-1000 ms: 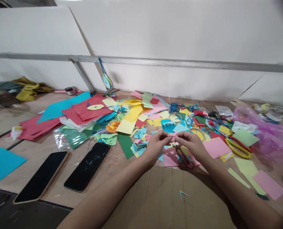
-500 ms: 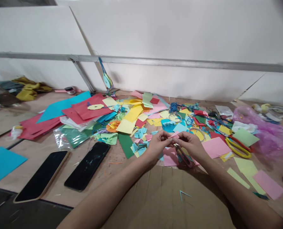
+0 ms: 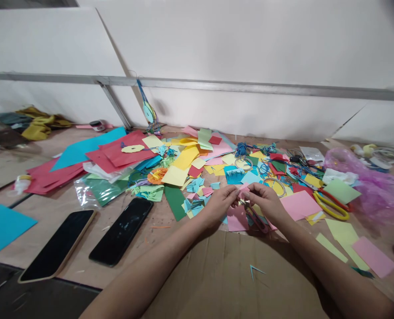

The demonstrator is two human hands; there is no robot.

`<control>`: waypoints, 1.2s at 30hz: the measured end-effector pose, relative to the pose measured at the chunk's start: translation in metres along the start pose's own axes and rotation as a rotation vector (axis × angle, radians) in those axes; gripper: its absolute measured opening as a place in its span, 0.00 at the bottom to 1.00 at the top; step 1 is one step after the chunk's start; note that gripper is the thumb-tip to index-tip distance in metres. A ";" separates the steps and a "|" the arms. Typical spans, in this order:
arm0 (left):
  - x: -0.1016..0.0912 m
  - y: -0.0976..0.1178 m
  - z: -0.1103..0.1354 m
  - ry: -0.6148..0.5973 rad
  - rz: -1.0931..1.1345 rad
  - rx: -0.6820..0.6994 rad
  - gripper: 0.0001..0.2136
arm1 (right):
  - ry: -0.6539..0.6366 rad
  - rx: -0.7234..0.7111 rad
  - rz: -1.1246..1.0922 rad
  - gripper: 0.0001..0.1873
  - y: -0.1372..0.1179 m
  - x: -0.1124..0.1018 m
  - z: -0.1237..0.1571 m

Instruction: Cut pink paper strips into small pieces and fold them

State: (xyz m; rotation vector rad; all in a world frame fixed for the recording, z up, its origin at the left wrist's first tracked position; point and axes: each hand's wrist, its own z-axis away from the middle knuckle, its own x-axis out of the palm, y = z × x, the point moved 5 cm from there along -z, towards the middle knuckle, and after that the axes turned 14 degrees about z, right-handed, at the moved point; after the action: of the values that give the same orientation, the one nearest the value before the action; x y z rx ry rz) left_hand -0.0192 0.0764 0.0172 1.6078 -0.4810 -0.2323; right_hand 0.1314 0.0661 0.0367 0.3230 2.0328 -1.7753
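Note:
My left hand (image 3: 221, 203) and my right hand (image 3: 265, 201) meet over the middle of the table, both pinching a small pink paper piece (image 3: 243, 189) between thumb and fingertips. Right below them lie a pink paper square (image 3: 236, 219) and a small pair of pink-handled scissors (image 3: 256, 217). A sheet of brown cardboard (image 3: 230, 274) lies under my forearms. A heap of coloured paper scraps (image 3: 197, 166) spreads out beyond my hands.
Two dark phones (image 3: 122, 230) (image 3: 59, 244) lie at the left front. Yellow-and-red scissors (image 3: 331, 204) rest at the right beside a pink plastic bag (image 3: 372, 181). Red and blue sheets (image 3: 94, 155) lie at the back left; a white wall stands behind.
My two hands have drawn slightly closer together around the pink paper piece, which now looks more folded up. Everything else is where it was.

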 end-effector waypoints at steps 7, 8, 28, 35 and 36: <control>0.004 0.001 0.002 -0.035 0.069 -0.069 0.19 | 0.010 -0.018 0.036 0.15 0.003 -0.004 0.000; 0.003 0.002 0.002 -0.028 0.060 -0.064 0.19 | 0.014 -0.010 0.023 0.15 0.003 -0.004 0.000; 0.006 0.007 0.002 -0.086 -0.115 0.014 0.15 | 0.024 -0.030 0.024 0.16 -0.001 -0.007 0.000; 0.002 0.002 0.001 0.067 0.216 -0.022 0.15 | 0.043 0.015 -0.065 0.18 0.000 -0.005 -0.001; 0.002 0.000 0.001 0.094 0.272 -0.036 0.15 | 0.056 0.023 -0.072 0.18 0.001 -0.004 -0.001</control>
State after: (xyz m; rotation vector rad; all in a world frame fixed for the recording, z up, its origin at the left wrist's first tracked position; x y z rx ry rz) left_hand -0.0182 0.0750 0.0170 1.4921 -0.6121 0.0396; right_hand 0.1351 0.0672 0.0379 0.3129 2.0888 -1.8531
